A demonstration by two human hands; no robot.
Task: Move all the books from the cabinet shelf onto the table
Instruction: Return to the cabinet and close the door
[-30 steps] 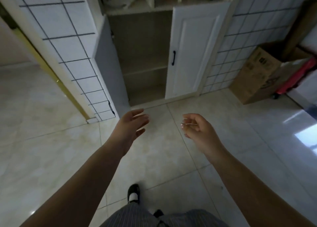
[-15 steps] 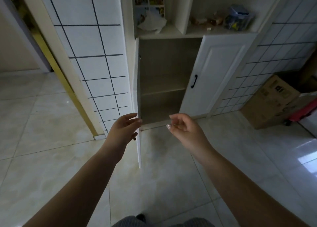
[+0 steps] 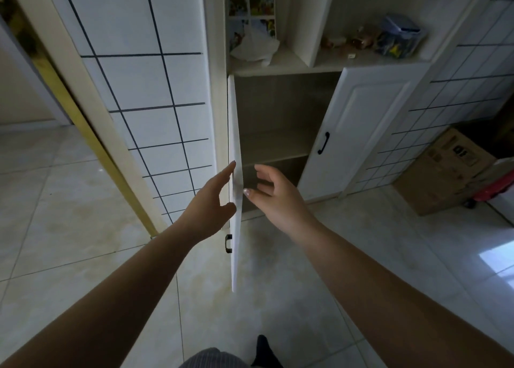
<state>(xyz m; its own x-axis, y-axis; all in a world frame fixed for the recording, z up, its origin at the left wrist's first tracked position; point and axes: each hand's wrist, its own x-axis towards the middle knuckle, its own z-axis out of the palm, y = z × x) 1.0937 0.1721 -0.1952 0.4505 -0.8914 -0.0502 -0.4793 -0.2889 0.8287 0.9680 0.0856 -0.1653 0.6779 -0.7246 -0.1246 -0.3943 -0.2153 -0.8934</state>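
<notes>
Flanking open cabinet door (image 3: 235,228): left hand (image 3: 207,209) flat against outer face, right hand (image 3: 274,198) loose, empty. Risk: door swinging, pinching fingers; shelf (image 3: 274,148) appears bookless.

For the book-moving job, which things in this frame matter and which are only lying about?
Job: books upright in the upper open shelf; open cabinet door, seen edge-on; left hand on its outer side, right hand beside its inner side.

Lying about: white plastic bag; blue-lidded container; cardboard box; closed right door.
</notes>
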